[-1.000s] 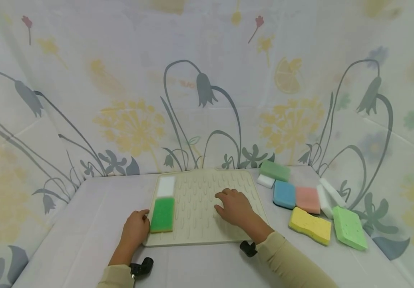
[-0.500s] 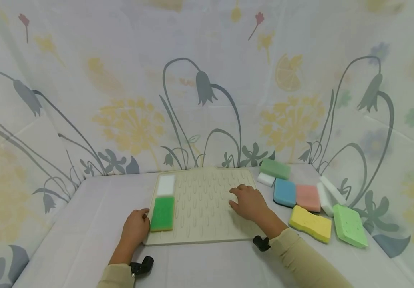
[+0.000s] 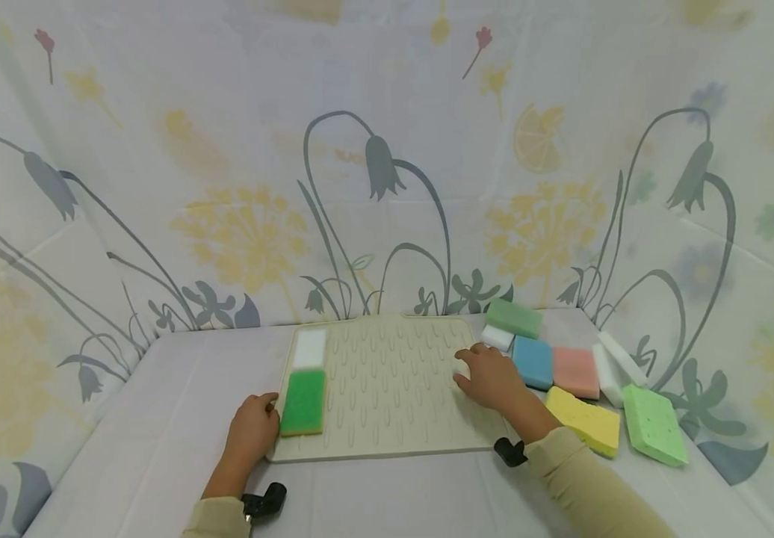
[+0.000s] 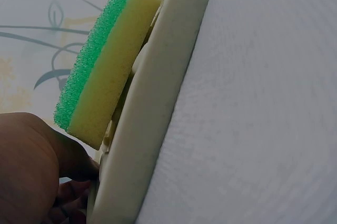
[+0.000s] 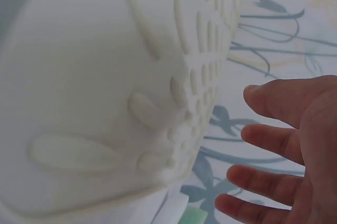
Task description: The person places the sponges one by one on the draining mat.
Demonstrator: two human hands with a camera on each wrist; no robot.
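A beige ridged mat [image 3: 387, 418] lies on the table. On its left side sit a white sponge block [image 3: 310, 349] and a green-and-yellow scouring sponge [image 3: 303, 402], end to end. My left hand [image 3: 250, 430] rests at the mat's left edge beside the scouring sponge [image 4: 100, 71], its thumb touching the edge; the other fingers are partly hidden. Over the mat's right side hovers my right hand [image 3: 494, 379], fingers spread and holding nothing in the right wrist view. Nearest to it are a blue sponge [image 3: 533, 363] and a small white block [image 3: 497, 338].
Right of the mat lie a dull green sponge [image 3: 513, 317], a pink sponge [image 3: 576, 372], a yellow sponge [image 3: 583, 421], a light green sponge [image 3: 653, 424] and two white blocks, one leaning [image 3: 622, 359]. A flowered cloth [image 3: 246, 149] hangs behind and around the table.
My right hand has moved to the right across the mat, towards the blue sponge, with nothing in it. The left hand and the sponges have stayed in place.
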